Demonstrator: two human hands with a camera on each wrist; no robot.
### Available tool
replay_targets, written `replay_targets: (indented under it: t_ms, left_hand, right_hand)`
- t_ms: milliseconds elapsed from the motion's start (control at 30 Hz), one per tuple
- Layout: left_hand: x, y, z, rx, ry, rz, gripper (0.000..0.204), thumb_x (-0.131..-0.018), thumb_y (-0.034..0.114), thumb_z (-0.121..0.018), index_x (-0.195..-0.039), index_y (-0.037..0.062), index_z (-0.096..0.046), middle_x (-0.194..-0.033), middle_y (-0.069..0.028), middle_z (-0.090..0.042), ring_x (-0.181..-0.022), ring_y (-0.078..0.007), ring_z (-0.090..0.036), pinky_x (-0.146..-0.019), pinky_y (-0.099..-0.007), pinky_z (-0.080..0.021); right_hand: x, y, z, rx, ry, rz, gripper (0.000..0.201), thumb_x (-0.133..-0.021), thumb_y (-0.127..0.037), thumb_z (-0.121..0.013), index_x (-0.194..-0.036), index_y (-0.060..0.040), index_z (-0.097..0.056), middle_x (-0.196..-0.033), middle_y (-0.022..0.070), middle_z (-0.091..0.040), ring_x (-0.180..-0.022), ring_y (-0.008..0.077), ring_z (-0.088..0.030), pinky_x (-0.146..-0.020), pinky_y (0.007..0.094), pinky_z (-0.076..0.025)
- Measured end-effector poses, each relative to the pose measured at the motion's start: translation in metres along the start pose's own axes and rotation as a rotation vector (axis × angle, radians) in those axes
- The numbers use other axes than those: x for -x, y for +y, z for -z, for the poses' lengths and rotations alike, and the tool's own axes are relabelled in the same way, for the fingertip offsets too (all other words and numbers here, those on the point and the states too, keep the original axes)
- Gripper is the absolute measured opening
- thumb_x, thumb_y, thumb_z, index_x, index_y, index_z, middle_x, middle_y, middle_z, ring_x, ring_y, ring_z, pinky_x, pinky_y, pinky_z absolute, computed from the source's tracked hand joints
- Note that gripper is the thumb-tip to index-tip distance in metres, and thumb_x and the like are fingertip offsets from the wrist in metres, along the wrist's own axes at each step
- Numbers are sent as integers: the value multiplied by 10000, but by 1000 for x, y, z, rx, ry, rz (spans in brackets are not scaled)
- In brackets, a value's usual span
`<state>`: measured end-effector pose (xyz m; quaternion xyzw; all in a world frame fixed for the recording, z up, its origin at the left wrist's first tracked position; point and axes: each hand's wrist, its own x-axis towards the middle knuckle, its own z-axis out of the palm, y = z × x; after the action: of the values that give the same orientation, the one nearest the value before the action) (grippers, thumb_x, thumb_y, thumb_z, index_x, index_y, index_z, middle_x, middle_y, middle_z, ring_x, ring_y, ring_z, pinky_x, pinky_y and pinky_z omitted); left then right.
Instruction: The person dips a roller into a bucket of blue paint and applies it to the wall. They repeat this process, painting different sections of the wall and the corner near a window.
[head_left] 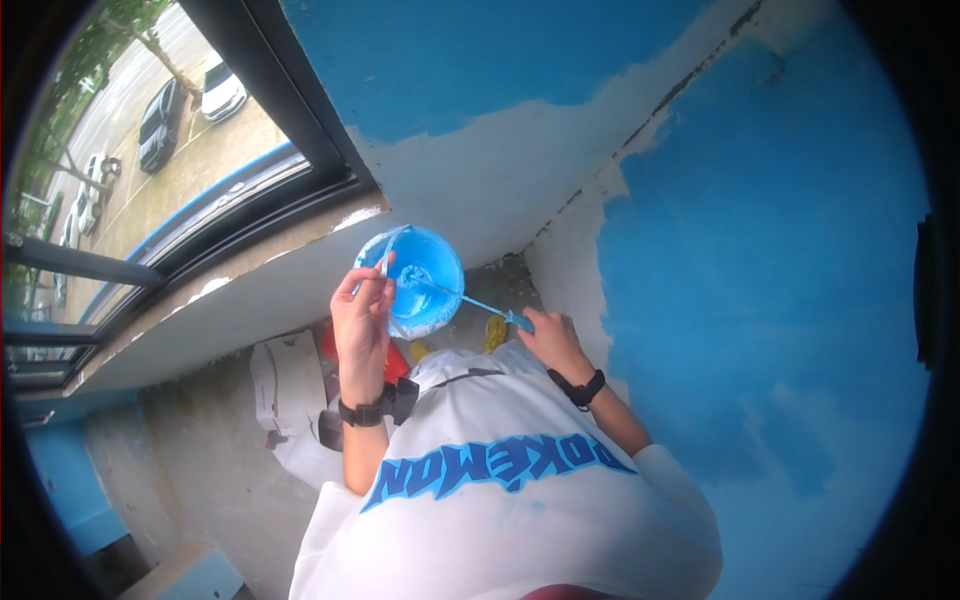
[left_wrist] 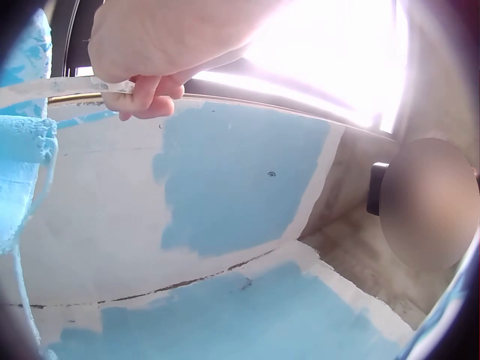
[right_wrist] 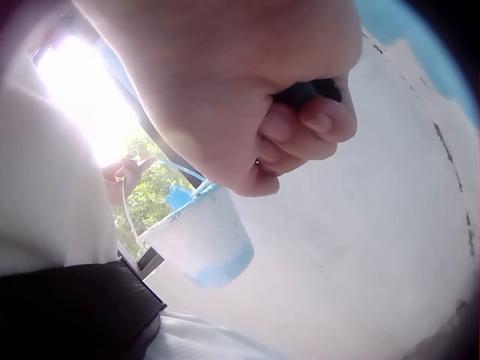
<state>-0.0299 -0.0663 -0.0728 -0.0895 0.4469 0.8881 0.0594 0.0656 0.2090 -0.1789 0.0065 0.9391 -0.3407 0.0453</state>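
Observation:
A bucket of blue paint (head_left: 440, 255) hangs by its white handle (left_wrist: 45, 90) from the left hand (head_left: 362, 320), whose fingers are curled round the handle. In the right hand (head_left: 555, 342) is the blue grip of a roller (head_left: 519, 321); its thin paint-covered rod reaches over the rim into the bucket. The roller's head lies inside, coated in paint. The right wrist view shows the bucket (right_wrist: 206, 247) from the side, white with blue smears, beyond the curled right hand (right_wrist: 247, 90). In the left wrist view the left hand (left_wrist: 165, 45) is at the top.
A dark-framed window (head_left: 300, 100) is at the left, with parked cars outside. Partly blue-painted walls (head_left: 760, 250) meet in a corner ahead and to the right. White and red items (head_left: 290, 390) lie on the grey floor (head_left: 180, 470) near the yellow shoes (head_left: 495, 332).

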Motion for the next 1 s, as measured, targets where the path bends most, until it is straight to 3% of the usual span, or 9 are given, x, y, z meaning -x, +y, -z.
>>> replay_targets:
  t_ms: [200,300,567,700,733,833,900,1000]
  left_hand:
    - [-1,0,0,-17,30,0,44,-930,13,-586,-914,25,-625,-1217,-233,-617,-696,-108,-547,-573,-188,-411]
    - [0,0,-2,28,11,7,45,-932,15,-585,-913,24,-624,-1216,-227,-617,-703,-111,-544,-568,-192,-400]
    - [-7,-6,7,60,8,27,30,-919,-4,-593,-893,8,-602,-1285,-261,-565,-674,-109,-530,-571,-188,-420]
    - [-15,-14,13,18,16,4,41,-929,0,-579,-897,6,-604,-1212,-252,-614,-652,-113,-544,-541,-186,-422]
    - [-18,-15,17,20,36,-3,51,-929,1,-576,-892,3,-612,-1199,-252,-620,-648,-110,-547,-529,-183,-421]
    - [-20,-11,20,33,49,0,55,-924,-13,-573,-897,-2,-619,-1178,-245,-632,-647,-113,-562,-524,-180,-425]
    - [-21,-11,21,29,46,-1,55,-923,-16,-573,-898,-2,-619,-1173,-241,-636,-646,-112,-563,-523,-179,-425]
    - [-20,-12,21,21,47,7,55,-922,-21,-572,-900,0,-618,-1164,-236,-641,-644,-112,-564,-522,-179,-426]
  right_hand:
    - [2,-1,-3,-161,46,9,148,-815,-151,-682,-893,-48,-610,-676,210,-621,-678,431,-620,-598,486,-503]
    - [1,0,-3,-18,15,9,136,-825,-131,-664,-901,-35,-605,-694,218,-624,-688,438,-616,-603,493,-499]
    - [5,10,-14,-147,-40,-64,170,-842,-169,-652,-921,-25,-606,-756,252,-626,-773,474,-602,-653,520,-489]
    - [4,18,-15,-219,59,19,176,-844,-176,-658,-883,-12,-608,-715,241,-614,-711,461,-599,-631,519,-470]
    - [3,12,-6,-243,89,51,221,-877,-245,-644,-866,-25,-630,-684,189,-608,-626,374,-589,-623,418,-488]
    - [-4,-8,30,-391,139,-19,248,-879,-234,-675,-822,-6,-594,-649,204,-584,-592,390,-576,-558,424,-448]
    - [-15,-12,54,-426,279,14,243,-892,-235,-679,-863,-2,-616,-612,158,-554,-521,276,-532,-541,378,-432]
    - [-34,-22,113,-438,459,35,246,-910,-229,-668,-860,2,-600,-586,100,-510,-522,181,-478,-526,345,-405]
